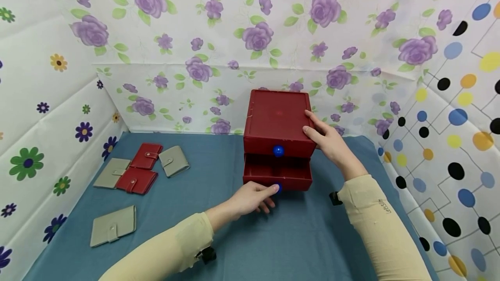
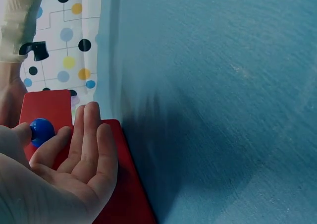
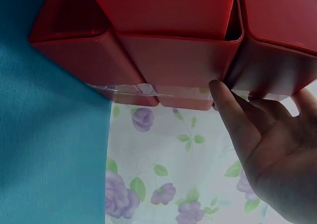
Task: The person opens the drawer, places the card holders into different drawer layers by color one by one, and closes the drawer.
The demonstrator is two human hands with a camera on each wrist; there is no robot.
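Note:
A dark red drawer box [image 1: 278, 114] with two stacked drawers stands near the back of the cloth. Its lower drawer [image 1: 285, 182] is pulled partway out, with part of its inside showing. My left hand [image 1: 250, 198] pinches the blue knob [image 2: 42, 132] of that drawer between thumb and index finger, its other fingers extended below. The upper drawer's blue knob [image 1: 278, 151] is untouched. My right hand [image 1: 328, 142] rests against the box's upper right edge, thumb and fingers spread and nearly straight. In the right wrist view, a fingertip presses the red side wall [image 3: 178, 60].
To the left, on the blue cloth [image 1: 242, 250], lie two red wallets [image 1: 137, 180] and three grey ones, one grey wallet [image 1: 114, 226] nearer the front. A flowered sheet [image 1: 195, 99] rises behind the box. A dotted sheet [image 1: 449, 155] stands on the right.

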